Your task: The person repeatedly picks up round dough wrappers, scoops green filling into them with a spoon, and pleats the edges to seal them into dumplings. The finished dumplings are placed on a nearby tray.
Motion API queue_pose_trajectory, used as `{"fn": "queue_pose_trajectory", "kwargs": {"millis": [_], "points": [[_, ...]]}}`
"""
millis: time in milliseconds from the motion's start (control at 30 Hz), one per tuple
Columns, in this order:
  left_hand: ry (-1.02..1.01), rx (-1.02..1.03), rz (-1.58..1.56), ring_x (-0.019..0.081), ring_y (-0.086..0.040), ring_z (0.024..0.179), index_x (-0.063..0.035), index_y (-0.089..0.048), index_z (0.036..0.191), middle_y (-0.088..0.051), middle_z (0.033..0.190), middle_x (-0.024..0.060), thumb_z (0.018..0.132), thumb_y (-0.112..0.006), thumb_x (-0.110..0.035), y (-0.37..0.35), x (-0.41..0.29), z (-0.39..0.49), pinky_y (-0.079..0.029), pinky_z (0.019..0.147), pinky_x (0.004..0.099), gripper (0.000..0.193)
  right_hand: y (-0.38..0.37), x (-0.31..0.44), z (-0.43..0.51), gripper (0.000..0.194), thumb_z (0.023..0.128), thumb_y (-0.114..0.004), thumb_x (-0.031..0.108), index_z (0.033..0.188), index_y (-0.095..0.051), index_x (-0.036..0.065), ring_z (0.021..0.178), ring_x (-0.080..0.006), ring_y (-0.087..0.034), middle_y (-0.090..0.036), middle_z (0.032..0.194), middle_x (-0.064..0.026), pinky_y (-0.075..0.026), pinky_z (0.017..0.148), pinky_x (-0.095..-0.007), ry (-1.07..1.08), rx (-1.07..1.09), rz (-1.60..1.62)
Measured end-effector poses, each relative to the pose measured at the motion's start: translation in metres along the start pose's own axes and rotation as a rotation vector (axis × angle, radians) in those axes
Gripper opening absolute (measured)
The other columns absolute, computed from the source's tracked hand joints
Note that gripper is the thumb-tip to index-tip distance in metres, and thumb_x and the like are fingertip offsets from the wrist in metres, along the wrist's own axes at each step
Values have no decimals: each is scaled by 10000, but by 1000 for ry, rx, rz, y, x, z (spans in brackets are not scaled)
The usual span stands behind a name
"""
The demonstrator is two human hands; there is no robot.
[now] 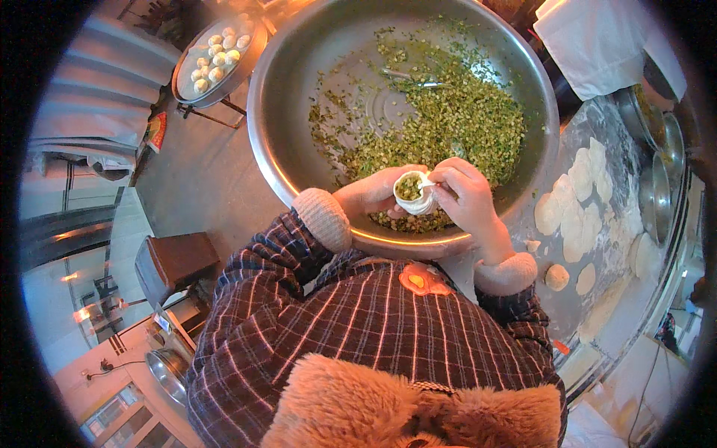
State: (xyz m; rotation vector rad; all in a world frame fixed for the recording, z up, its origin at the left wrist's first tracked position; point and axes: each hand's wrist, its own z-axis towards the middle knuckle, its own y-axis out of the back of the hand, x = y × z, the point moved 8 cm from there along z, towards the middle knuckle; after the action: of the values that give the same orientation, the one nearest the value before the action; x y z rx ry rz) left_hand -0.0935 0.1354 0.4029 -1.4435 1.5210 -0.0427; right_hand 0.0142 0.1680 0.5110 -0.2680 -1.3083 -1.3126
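Note:
A half-pleated dough wrapper [421, 206] with chopped green filling [409, 187] showing through its open top is held over the near rim of a large steel basin [291, 140]. My left hand [376, 189] cups it from the left and below. The fingers of my right hand [464, 193] pinch the dough edge on its right side. Loose chopped green vegetable filling [465, 120] covers much of the basin's right half. Among that filling lies a metal utensil [414, 79], partly buried.
At far left, a round steamer tray [187, 84] on a stand carries several filled buns [216, 59]. On the floured worktop [613, 126] at right lie flat dough rounds [572, 224] and a dough ball [557, 277]. Steel bowls [654, 196] line its far edge. A brown box-like object [185, 260] stands lower left.

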Motion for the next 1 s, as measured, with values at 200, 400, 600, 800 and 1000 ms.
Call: {"fn": "queue_pose_trajectory", "kwargs": {"millis": [200,400,600,800,1000], "points": [[99,-66,-122,104,-510,397,-135,-595,951,-611,635,20,981,-362,-466,8,10,7,-394,327,223,406,-3,-4,5,156,707,-699,16,824,-596,32,720,-275,-587,-592,793,-113,-487,642,-345,4,-46,1],[43,79,73,92,-532,463,-138,-575,1040,-610,755,18,977,-397,-415,1,17,11,-413,373,218,335,-9,-11,-10,225,719,-714,46,904,-590,16,790,-259,-592,-594,906,-111,-486,672,-327,-70,69,69],[-281,118,516,155,-608,941,-95,-580,1086,-619,938,34,1001,-359,-368,-11,-37,26,-481,846,349,361,5,-1,10,158,734,-692,29,865,-605,19,760,-256,-598,-602,849,-101,-491,676,-340,-80,6,13],[-503,-137,-173,157,-566,1044,-25,-510,1234,-589,1128,74,991,-401,-338,-21,-40,11,-452,920,330,410,25,-6,4,148,729,-686,-2,845,-599,27,677,-215,-574,-591,809,-86,-473,600,-307,-139,-208,-20],[-684,-192,230,152,-538,1099,1,-539,1230,-581,1188,76,917,-464,-87,-35,-60,-5,-421,963,312,334,29,2,8,170,734,-688,6,868,-589,37,681,-204,-570,-585,837,-87,-474,601,-305,-37,-136,-132]]}}
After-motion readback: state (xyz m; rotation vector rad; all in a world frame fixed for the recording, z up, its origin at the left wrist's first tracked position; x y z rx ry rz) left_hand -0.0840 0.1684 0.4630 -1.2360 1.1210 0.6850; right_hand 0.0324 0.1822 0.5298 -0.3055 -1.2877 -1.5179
